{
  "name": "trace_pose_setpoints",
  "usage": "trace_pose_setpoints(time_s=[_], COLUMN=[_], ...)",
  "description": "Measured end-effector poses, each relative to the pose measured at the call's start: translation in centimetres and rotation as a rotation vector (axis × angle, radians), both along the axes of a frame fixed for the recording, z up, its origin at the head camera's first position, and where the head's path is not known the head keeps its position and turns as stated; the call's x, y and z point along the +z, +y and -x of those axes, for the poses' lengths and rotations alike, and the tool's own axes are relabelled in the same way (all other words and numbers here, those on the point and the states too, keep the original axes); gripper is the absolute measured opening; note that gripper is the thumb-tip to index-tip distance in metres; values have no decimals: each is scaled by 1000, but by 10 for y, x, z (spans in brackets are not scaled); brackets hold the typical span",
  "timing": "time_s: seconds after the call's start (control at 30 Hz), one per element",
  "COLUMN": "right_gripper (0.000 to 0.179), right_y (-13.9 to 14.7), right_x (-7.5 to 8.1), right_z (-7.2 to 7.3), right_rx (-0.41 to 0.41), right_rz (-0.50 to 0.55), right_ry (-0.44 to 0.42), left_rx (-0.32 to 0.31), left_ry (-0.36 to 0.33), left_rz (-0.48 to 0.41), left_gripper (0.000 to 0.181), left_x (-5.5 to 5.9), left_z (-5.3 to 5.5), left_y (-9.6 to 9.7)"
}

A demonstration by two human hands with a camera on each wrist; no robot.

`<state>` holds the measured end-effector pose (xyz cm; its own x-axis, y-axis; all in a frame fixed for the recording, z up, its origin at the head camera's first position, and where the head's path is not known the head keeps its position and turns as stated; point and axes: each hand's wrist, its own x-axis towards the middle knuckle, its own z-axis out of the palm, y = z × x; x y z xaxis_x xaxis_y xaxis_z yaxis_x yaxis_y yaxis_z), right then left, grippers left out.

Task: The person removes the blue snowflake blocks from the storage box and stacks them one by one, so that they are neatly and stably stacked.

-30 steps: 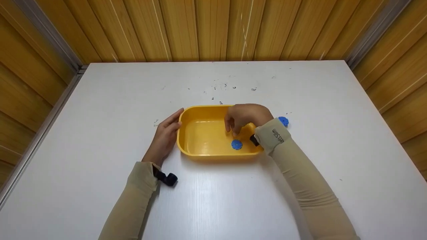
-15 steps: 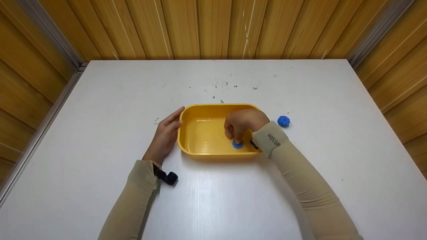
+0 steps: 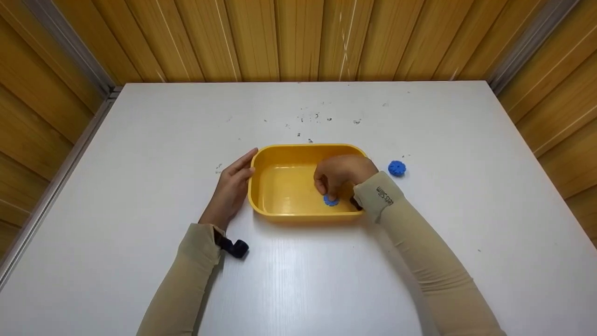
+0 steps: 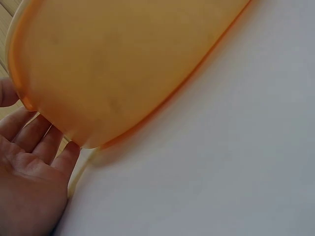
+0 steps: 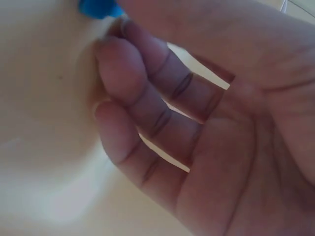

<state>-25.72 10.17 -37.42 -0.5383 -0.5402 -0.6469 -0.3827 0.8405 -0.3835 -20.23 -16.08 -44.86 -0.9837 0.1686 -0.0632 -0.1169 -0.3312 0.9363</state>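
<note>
A yellow plastic tub (image 3: 289, 186) stands on the white table. My left hand (image 3: 231, 193) lies along the tub's left end, its fingers touching the outer wall near the rim; the left wrist view shows these fingers (image 4: 34, 132) fairly straight against the wall. Inside the tub, my right hand (image 3: 343, 171) reaches down with bent fingers and pinches a blue notched plastic disc (image 3: 330, 201) near the tub floor. In the right wrist view only a corner of this disc (image 5: 98, 7) shows, beside the thumb; its grip point is mostly hidden.
Another blue notched piece (image 3: 397, 168) lies on the white table (image 3: 298, 280), right of the tub. A slatted wood-look wall (image 3: 298, 42) rises behind the table, with similar panels at both sides. Small dark marks spot the tabletop behind the tub.
My right hand has come down towards the front of the tub, and its fingertips now meet the blue disc. My left hand has stayed at the tub's left end.
</note>
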Motion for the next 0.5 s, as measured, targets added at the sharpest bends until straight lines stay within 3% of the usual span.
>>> trace_pose_setpoints(time_s=[0.27,0.5], right_gripper=[12,19], right_y=[1,2], right_x=[-4,0], right_z=[5,3], right_rx=[-12,-27], right_rz=[103,90], right_ry=[80,106], left_rx=[0,-3], left_ry=[-5,2], left_rz=[9,-6], left_gripper=[51,50], left_x=[0,-1], left_z=[-1,1], left_y=[0,0])
